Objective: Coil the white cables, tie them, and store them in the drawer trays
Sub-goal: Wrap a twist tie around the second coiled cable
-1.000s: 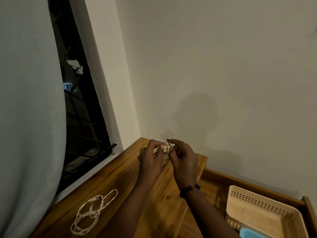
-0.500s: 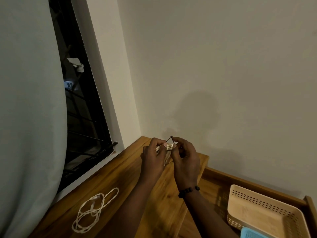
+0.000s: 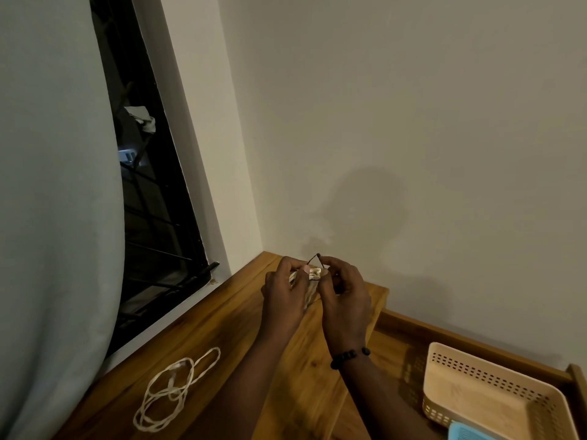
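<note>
Holding coiled cable (image 3: 313,274) near empty beige tray (image 3: 495,381).

1 head cam, looks fwd and down, close on desk (image 3: 222,312).

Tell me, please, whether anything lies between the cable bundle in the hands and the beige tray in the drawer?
Nothing visible does. The cable bundle is held by the left hand and right hand above the wooden top. The beige tray sits open and empty to the right, with only bare wood between.
</note>
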